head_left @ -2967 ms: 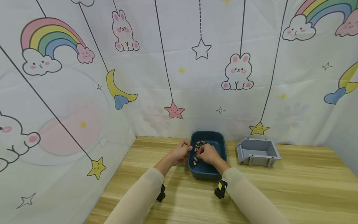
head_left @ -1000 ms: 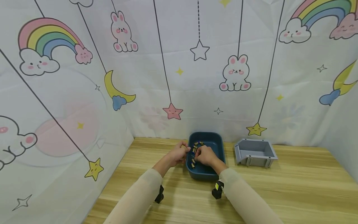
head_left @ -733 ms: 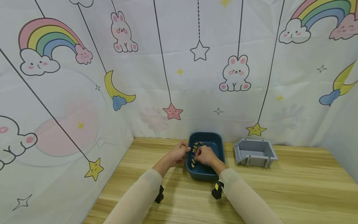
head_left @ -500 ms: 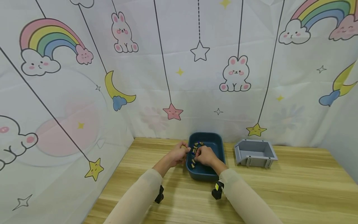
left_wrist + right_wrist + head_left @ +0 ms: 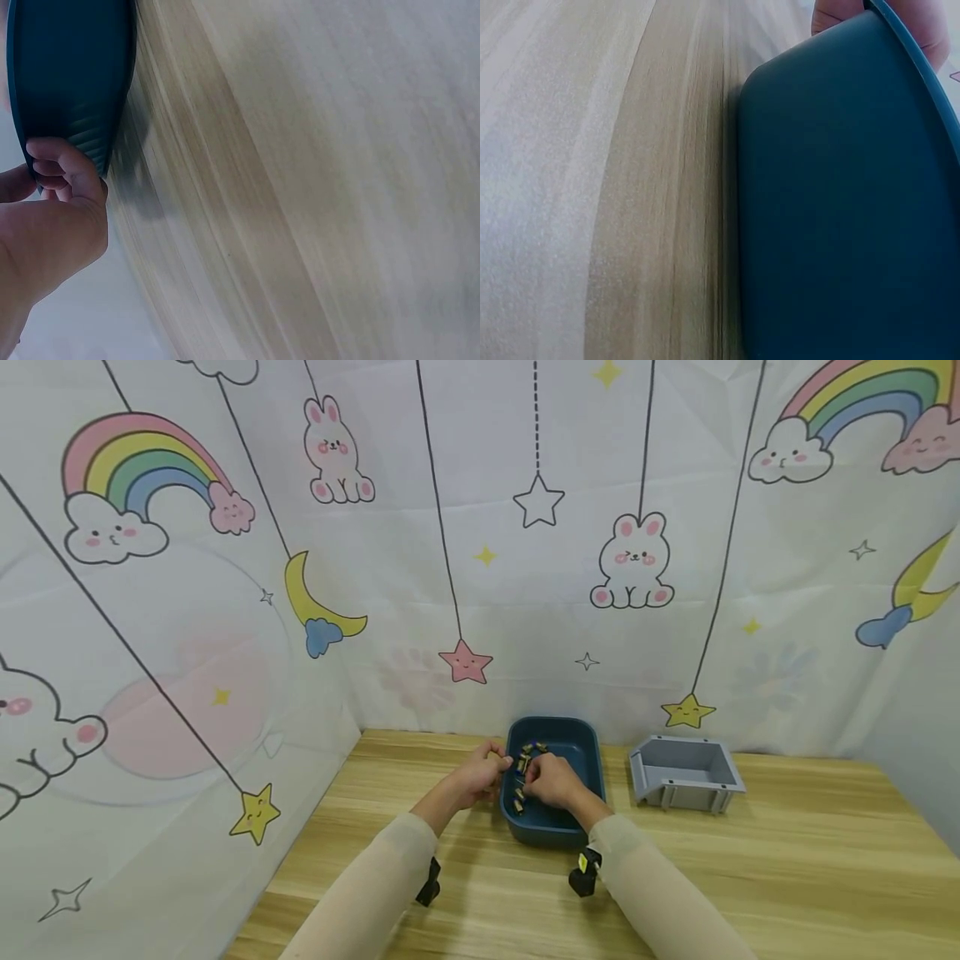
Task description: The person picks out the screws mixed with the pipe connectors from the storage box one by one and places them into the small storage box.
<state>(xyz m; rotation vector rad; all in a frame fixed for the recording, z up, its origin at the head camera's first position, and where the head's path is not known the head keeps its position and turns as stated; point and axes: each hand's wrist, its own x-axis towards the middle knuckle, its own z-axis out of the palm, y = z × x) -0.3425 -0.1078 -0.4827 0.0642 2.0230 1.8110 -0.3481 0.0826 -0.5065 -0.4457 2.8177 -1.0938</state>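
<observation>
The small yellow and black parts [image 5: 522, 767] lie inside the dark blue tray [image 5: 577, 745], mostly along its left half, from the far end toward the near end. The tray stands on the wooden counter [image 5: 787, 860], near the back wall.

The right hand [image 5: 552, 779] is inside the tray, over the parts, with its fingers bent down on them. In the head view the parts are too small to see if the grip is pinching one of them, so I cannot tell if it is clamped or free.

The left hand [image 5: 477, 771] is at the left rim of the tray. In the left wrist view its fingers [image 5: 54, 166] are curled against the ribbed outer wall of the tray, so the grip is clamped on the rim.

To the right of the tray, apart from it, stands a grey bin [image 5: 686, 771] with an open front. Behind the counter hangs a white cloth [image 5: 450, 527] with rainbows, rabbits and stars.
</observation>
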